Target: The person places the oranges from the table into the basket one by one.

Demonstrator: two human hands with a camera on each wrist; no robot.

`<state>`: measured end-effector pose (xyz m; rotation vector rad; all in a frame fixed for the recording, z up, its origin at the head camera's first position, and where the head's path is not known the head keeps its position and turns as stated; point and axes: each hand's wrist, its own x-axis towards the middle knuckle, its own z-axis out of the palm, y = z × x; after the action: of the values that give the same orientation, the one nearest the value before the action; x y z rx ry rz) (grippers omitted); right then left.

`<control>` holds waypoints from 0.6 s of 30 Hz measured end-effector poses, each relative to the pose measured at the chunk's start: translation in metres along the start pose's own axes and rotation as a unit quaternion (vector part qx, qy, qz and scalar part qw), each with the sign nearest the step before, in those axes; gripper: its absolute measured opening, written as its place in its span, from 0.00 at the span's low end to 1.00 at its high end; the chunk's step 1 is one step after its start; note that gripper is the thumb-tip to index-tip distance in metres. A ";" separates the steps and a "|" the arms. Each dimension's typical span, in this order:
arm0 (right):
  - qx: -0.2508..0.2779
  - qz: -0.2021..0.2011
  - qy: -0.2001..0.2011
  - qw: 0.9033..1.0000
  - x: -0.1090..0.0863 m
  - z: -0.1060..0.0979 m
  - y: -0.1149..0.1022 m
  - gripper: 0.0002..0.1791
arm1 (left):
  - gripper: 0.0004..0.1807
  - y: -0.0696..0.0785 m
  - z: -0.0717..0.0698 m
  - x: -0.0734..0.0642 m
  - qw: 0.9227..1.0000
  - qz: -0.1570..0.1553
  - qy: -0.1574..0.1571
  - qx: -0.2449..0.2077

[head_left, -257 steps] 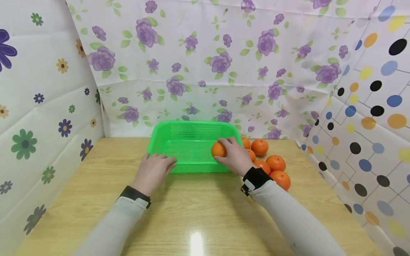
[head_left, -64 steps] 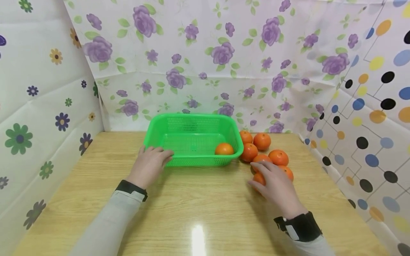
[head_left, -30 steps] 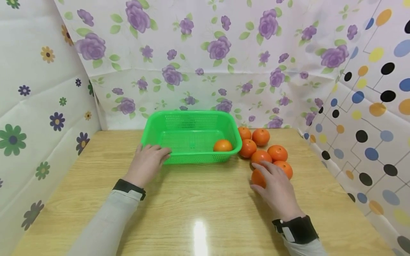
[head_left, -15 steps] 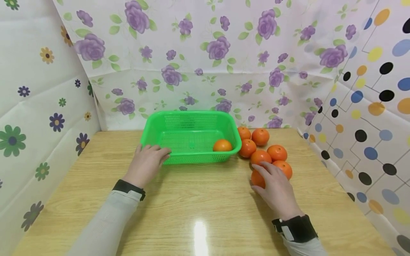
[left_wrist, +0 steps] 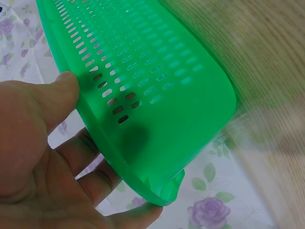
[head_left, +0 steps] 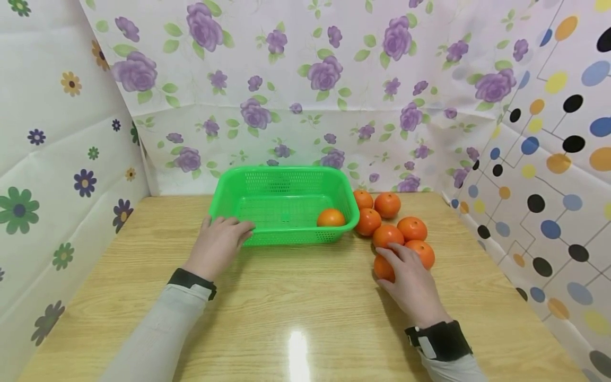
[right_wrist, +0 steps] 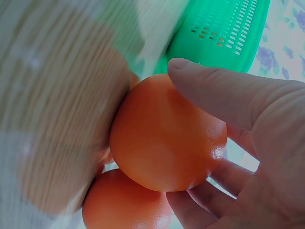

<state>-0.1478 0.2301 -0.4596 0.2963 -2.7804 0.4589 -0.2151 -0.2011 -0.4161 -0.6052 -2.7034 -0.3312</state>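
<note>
At the table's back stands a green plastic basket [head_left: 286,233] with perforated walls. One mandarin orange [head_left: 331,217] lies inside it, at the front right corner. My left hand [head_left: 217,246] holds the basket's front left rim; in the left wrist view the thumb is on the near side of the rim [left_wrist: 102,143] and the fingers are beyond it. My right hand [head_left: 412,284] is curled round the nearest mandarin orange [head_left: 384,268] of a cluster right of the basket. In the right wrist view, thumb and fingers touch opposite sides of that mandarin orange [right_wrist: 167,136].
Several more mandarin oranges [head_left: 387,205] lie close together right of the basket, one [head_left: 388,236] directly behind the gripped fruit. The wooden table [head_left: 267,307] meets a flowered cloth [head_left: 296,95] at the back, with patterned cloths at both sides.
Earlier, my right hand held a mandarin orange over the basket; that fruit now lies inside. The hand has moved right to the cluster's nearest fruit. My left hand stays on the rim.
</note>
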 end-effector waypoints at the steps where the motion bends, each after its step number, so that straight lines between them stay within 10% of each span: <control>1: 0.000 -0.001 0.000 1.000 0.000 0.000 0.000 0.42 | 0.13 0.000 0.000 0.000 1.000 0.000 -0.001 0.000; 18: -0.014 0.000 0.005 1.000 0.000 0.001 -0.001 0.44 | 0.13 -0.001 0.001 0.000 1.000 -0.001 -0.004 0.003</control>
<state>-0.1479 0.2287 -0.4597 0.2882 -2.7749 0.4197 -0.2159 -0.2019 -0.4170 -0.6030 -2.7112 -0.3224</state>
